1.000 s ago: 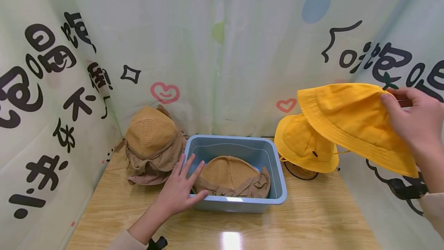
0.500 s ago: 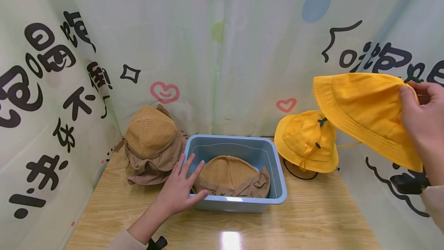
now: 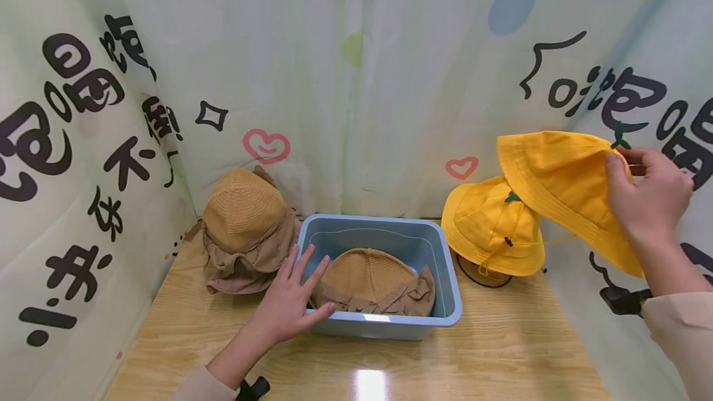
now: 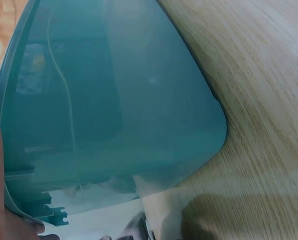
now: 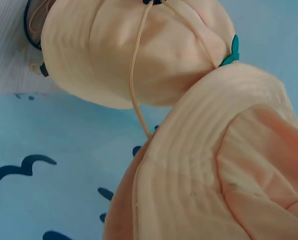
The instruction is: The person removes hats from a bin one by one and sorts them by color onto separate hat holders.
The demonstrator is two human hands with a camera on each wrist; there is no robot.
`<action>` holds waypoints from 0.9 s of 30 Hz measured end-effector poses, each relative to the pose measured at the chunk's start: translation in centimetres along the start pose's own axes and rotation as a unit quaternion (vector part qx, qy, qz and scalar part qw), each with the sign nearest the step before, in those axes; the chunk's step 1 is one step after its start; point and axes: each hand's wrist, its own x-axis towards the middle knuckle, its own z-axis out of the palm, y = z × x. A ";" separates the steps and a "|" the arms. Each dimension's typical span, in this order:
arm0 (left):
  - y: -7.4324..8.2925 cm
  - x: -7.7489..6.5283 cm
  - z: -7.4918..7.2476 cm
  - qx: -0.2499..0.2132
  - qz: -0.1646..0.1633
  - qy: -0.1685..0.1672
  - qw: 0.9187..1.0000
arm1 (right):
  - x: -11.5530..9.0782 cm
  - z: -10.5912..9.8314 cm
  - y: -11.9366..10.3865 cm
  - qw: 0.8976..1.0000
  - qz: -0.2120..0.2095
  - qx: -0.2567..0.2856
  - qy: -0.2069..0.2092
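Observation:
My right hand (image 3: 652, 194) pinches a yellow bucket hat (image 3: 557, 172) at its crown, close to a small green sprout. The hat hangs tilted in the air, its brim overlapping a second yellow hat (image 3: 479, 221) in the head view. From the held hat's brim a thin cord (image 5: 132, 75) runs across the second hat in the right wrist view. My left hand (image 3: 292, 299), fingers spread, rests over the front left corner of a blue plastic bin (image 3: 384, 320). Inside the bin lies a tan knitted hat (image 3: 364, 274) with a brown ruffled brim.
Left of the bin stands a tan and brown hat pile (image 3: 245, 215). A dark looped wire (image 3: 484, 282) shows under the second yellow hat. Everything stands on a wooden table (image 3: 501, 351), with a printed curtain (image 3: 312, 79) close behind and at both sides.
The held yellow hat rose to the right, then came back left and lower. The second hat's green sprout, hidden at first, now shows. My left hand has stayed on the bin.

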 end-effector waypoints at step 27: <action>0.2 -0.1 -0.1 -0.010 0.002 -0.001 1.000 | -0.2 0.8 -1.4 0.987 0.026 0.109 -0.116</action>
